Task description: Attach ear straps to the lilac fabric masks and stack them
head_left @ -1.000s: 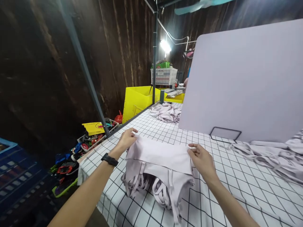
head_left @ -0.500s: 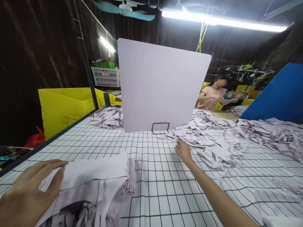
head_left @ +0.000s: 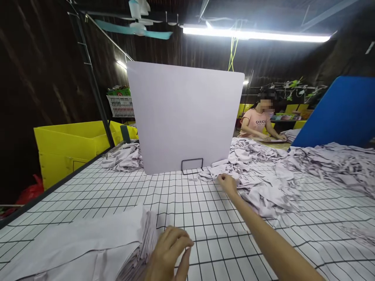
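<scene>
My left hand (head_left: 172, 253) is over the grid-patterned cloth, just right of a stack of white fabric pieces (head_left: 88, 236). Its fingers are bent, the thumb is apart from them, and nothing is held. The stack has a seamed top piece and many layered edges on its right side. Farther out, my right hand (head_left: 228, 185) has its fingers closed at the near edge of a loose heap of white fabric pieces (head_left: 263, 191). The fingertips pinch the edge of a fabric piece there, partly hidden by the hand.
A white upright board (head_left: 187, 117) stands on the table in a black wire stand (head_left: 192, 160). Another fabric heap (head_left: 124, 158) lies at its left. A blue panel (head_left: 336, 113) rises at right. Yellow bins (head_left: 67, 152) flank the left edge. A person (head_left: 256, 121) works behind.
My left hand has moved right, off the fabric stack to beside it. My right hand stays at the heap's edge. The view has shifted, and the person behind has lowered both hands.
</scene>
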A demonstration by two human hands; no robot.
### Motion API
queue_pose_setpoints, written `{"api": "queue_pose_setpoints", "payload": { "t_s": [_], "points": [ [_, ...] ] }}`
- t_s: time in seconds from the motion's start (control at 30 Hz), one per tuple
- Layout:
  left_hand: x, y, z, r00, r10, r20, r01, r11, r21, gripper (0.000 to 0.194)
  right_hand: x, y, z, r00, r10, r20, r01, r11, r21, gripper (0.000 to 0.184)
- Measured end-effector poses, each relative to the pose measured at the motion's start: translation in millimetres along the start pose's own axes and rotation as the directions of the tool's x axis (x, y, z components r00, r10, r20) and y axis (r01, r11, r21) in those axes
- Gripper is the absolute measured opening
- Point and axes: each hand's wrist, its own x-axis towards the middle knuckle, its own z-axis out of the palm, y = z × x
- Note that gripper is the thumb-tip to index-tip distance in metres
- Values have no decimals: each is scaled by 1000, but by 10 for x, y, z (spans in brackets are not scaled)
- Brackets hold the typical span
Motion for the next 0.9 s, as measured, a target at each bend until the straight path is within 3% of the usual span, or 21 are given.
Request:
{"api": "queue_pose_setpoints", "payload": {
  "t_s": [0.13, 0.27, 0.33, 0.43, 0.5, 0.57, 0.73, 0.9],
  "points": [
    [298, 80, 75, 959, -220, 177, 246, 959, -143, 18, -368, -105, -585, 986, -94, 134, 54, 960, 273, 28],
    [708, 241, 98, 912, -364, 190, 409, 847, -340, 27, -853, -342, -1073, 944, -214, 250, 77, 882, 464, 40],
    [835, 312, 92, 890, -372, 264, 456, 751, -478, 37, -1079, -457, -1183, 922, -233, 309, 41, 852, 521, 43],
    [855, 382, 65, 819, -272, 505, 568, 505, -650, 46, -1353, -552, -1208, 896, -214, 388, -86, 776, 625, 41],
    [782, 405, 33, 752, -195, 629, 655, 326, -682, 44, -1493, -567, -1185, 895, -172, 411, -168, 724, 669, 39],
    [681, 407, -15, 709, -175, 684, 705, 216, -676, 40, -1604, -559, -1163, 899, -121, 421, -217, 712, 667, 41],
    [503, 347, -168, 672, -216, 709, 741, 193, -643, 36, -1771, -501, -1180, 898, -58, 435, -250, 746, 617, 47],
    [537, 273, -319, 717, -238, 655, 695, 310, -648, 36, -1795, -421, -1298, 868, -73, 492, -241, 804, 544, 46]
  ]
}}
